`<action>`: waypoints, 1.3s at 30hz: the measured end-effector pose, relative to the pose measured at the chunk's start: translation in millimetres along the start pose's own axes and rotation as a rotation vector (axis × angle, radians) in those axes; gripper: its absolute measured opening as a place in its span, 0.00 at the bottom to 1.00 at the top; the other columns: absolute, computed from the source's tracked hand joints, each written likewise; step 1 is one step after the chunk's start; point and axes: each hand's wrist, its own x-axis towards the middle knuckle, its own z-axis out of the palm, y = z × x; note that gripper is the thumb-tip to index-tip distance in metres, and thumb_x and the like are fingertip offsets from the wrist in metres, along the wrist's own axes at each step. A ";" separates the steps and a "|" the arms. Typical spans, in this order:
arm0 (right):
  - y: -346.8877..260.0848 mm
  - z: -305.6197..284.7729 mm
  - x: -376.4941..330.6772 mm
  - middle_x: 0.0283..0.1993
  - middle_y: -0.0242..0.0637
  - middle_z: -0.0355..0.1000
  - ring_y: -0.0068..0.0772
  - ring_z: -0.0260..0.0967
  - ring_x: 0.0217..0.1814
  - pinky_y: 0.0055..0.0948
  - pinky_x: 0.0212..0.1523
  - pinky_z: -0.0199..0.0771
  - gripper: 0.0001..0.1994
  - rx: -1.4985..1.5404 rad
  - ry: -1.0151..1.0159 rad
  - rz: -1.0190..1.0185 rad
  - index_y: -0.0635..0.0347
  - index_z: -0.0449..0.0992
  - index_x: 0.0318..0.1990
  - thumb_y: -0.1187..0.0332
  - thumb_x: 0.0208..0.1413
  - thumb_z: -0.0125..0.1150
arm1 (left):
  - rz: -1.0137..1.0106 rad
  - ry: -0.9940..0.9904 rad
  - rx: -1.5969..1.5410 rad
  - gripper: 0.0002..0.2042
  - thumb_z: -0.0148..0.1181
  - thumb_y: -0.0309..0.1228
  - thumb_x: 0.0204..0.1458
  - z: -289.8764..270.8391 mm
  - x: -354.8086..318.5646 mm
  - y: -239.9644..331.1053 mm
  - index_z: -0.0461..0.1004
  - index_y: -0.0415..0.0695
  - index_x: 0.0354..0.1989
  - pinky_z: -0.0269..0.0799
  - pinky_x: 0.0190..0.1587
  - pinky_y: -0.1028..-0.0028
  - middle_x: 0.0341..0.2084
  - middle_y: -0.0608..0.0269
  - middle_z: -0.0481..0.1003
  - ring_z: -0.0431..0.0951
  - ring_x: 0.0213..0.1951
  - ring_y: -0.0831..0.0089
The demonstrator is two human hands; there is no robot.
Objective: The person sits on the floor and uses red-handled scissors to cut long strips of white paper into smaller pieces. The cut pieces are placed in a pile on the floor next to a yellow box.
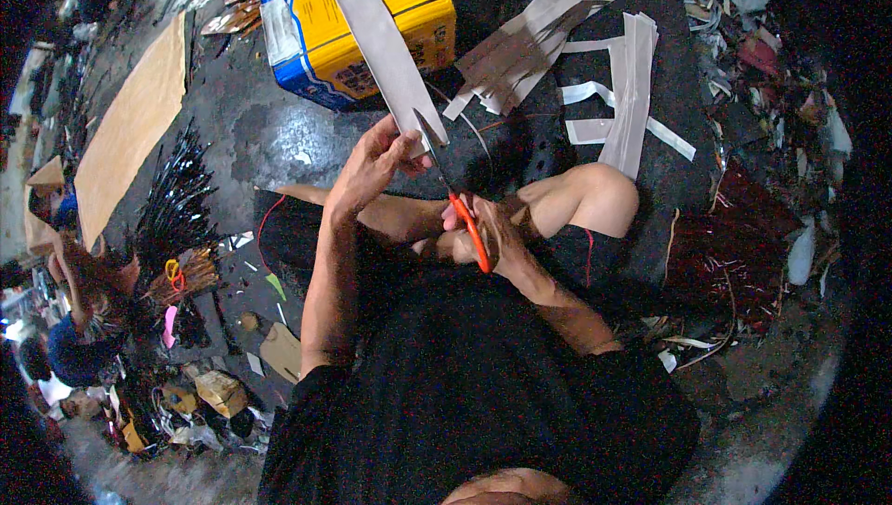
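Observation:
My left hand (381,163) pinches the near end of a long pale grey strip (372,26). The strip slants away over a yellow and blue box (404,3). In my right hand (492,231) are scissors with orange handles (471,234). Their blades reach into the strip's near end, where a slit splits it beside my left fingers. A stack of grey-brown strips (530,50) lies beyond and to the right. Closer to my right knee, several long pale strips (632,87) rest on the floor, with narrow white pieces (588,131) under or beside them.
A tan sheet (130,133) lies at the left, with black bristly strands (181,189) beside it. Yellow-orange scissors (174,275) lie on a brown bundle. Scraps heap up along the right (757,59) and lower left (218,393). Another person (79,347) is at the far left.

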 end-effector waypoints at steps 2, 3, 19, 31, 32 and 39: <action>-11.7 -1.2 4.5 0.29 0.40 0.66 0.44 0.65 0.31 0.34 0.33 0.67 0.10 0.106 0.016 0.113 0.62 0.64 0.31 0.67 0.42 0.53 | -0.016 -0.038 -0.049 0.12 0.42 0.33 0.56 0.4 -2.9 -9.1 0.64 0.38 0.43 0.71 0.32 0.78 0.28 0.64 0.70 0.72 0.29 0.77; -17.7 -2.5 8.1 0.28 0.40 0.66 0.43 0.65 0.30 0.33 0.32 0.67 0.10 0.168 0.020 0.181 0.62 0.64 0.30 0.68 0.42 0.53 | -0.024 -0.057 -0.074 0.12 0.42 0.33 0.56 0.6 -4.4 -12.3 0.64 0.38 0.43 0.71 0.32 0.77 0.29 0.64 0.70 0.72 0.29 0.78; -25.0 -15.1 22.5 0.29 0.38 0.69 0.29 0.68 0.31 0.28 0.32 0.67 0.13 0.700 -0.076 0.484 0.62 0.68 0.35 0.60 0.49 0.52 | 0.008 0.061 0.111 0.11 0.45 0.33 0.54 -3.6 4.9 -14.5 0.65 0.39 0.40 0.69 0.27 0.78 0.25 0.65 0.70 0.71 0.25 0.78; -32.4 -13.0 22.5 0.32 0.43 0.69 0.35 0.67 0.31 0.30 0.30 0.65 0.21 0.846 -0.002 0.386 0.64 0.67 0.35 0.51 0.53 0.42 | 0.009 0.103 0.112 0.11 0.44 0.34 0.55 2.5 2.0 -2.2 0.64 0.40 0.42 0.71 0.28 0.76 0.28 0.65 0.71 0.72 0.28 0.76; -24.1 -9.6 24.6 0.31 0.44 0.69 0.39 0.67 0.31 0.31 0.30 0.65 0.22 0.818 -0.006 0.325 0.64 0.67 0.35 0.50 0.54 0.41 | 0.027 0.102 0.115 0.11 0.44 0.33 0.55 5.8 -0.4 -1.5 0.63 0.40 0.42 0.71 0.28 0.76 0.29 0.65 0.71 0.72 0.29 0.77; -26.4 -17.2 27.9 0.29 0.47 0.66 0.50 0.66 0.32 0.35 0.31 0.66 0.19 0.567 -0.077 0.222 0.62 0.66 0.37 0.53 0.52 0.45 | 0.008 0.077 0.207 0.13 0.43 0.31 0.55 6.7 -3.1 -8.8 0.62 0.40 0.46 0.70 0.35 0.73 0.34 0.64 0.70 0.71 0.35 0.75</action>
